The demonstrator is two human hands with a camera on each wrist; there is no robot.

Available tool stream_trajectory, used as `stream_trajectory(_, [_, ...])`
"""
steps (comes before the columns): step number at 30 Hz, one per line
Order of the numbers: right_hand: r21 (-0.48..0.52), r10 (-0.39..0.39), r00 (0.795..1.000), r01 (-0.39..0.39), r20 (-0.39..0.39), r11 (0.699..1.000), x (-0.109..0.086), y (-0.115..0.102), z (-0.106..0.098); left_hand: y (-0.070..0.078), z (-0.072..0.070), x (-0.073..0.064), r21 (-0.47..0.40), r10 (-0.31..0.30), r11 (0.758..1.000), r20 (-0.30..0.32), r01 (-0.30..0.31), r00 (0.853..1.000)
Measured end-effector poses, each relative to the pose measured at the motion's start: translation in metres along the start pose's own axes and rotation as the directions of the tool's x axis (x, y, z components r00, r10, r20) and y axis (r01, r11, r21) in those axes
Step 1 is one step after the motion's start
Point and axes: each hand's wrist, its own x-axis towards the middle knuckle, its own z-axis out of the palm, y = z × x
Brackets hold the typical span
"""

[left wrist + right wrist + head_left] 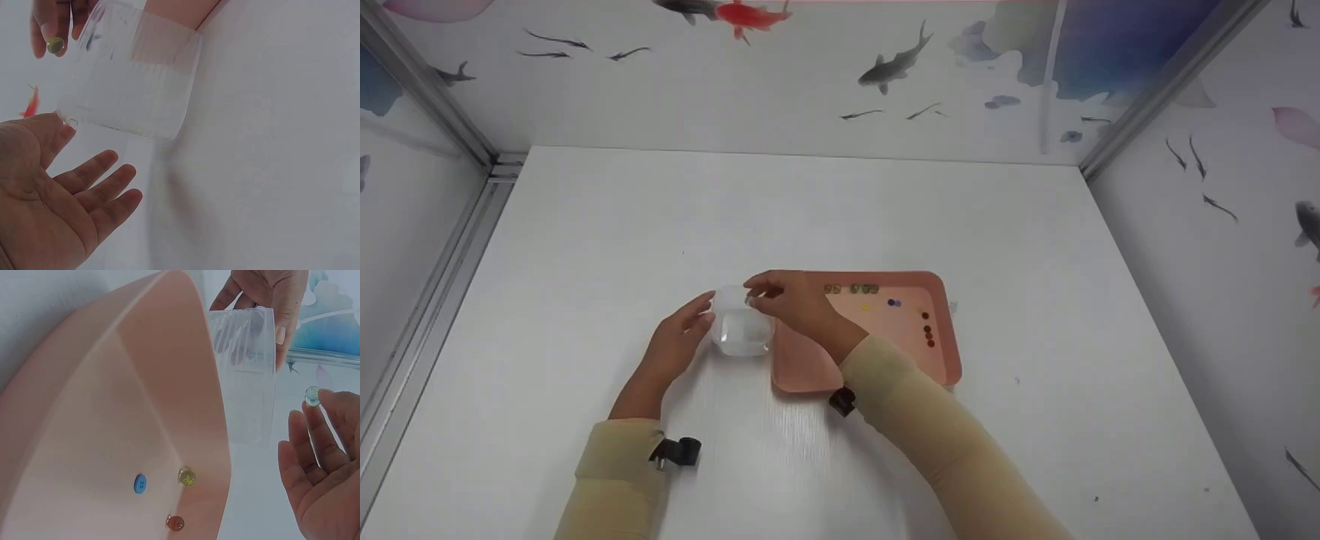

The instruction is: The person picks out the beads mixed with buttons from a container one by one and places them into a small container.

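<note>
A clear plastic container (pixel 745 334) stands on the white table, just left of a pink tray (pixel 791 379). My left hand (pixel 675 341) is at the container's left side, its fingers spread and fairly straight, touching near the rim. Above the container's far right part, my right hand (pixel 791 300) pinches a glass marble (pixel 312 396) between thumb and fingertip. That marble looks greenish in the left wrist view. In the tray, the right wrist view shows a blue button (pixel 140 484), a yellow-green marble (pixel 187 476) and an orange-brown marble (pixel 175 523).
Along the tray's far edge lie several greenish marbles (pixel 864 288). Dark red pieces (pixel 927 330) line its right side, with blue pieces (pixel 893 303) and yellow pieces (pixel 868 307) between. Fish-patterned panels (pixel 810 90) wall the white table (pixel 585 225) at back and sides.
</note>
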Motion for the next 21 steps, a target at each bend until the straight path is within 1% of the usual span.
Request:
stream_trajectory(3, [-0.025,0.005,1.0,-0.005,0.006,1.0,0.0,-0.0019,0.0014,-0.0002,0.0,0.0003,0.01,-0.005,1.0,-0.002,0.005,1.0])
stream_trajectory(8, [-0.052,-0.023,1.0,0.024,0.02,0.998,0.0003,-0.0023,0.0025,-0.0005,-0.0004,0.0009,0.017,-0.007,1.0,-0.003,0.007,1.0])
stream_trajectory(13, [-0.11,-0.089,0.996,0.091,0.021,0.99,-0.0004,-0.0017,0.0033,0.0002,-0.0005,0.001,0.02,0.0,1.0,-0.001,0.0,1.0])
stream_trajectory(17, [-0.165,-0.153,0.988,0.155,0.026,0.974,-0.0012,-0.0015,0.0039,-0.0008,-0.0003,0.0013,0.023,0.008,1.0,-0.005,-0.008,1.0])
stream_trajectory(21, [-0.189,-0.187,0.982,0.19,0.034,0.963,-0.0015,-0.0019,0.0042,-0.0015,-0.0006,0.0013,0.024,0.007,1.0,-0.006,-0.007,1.0])
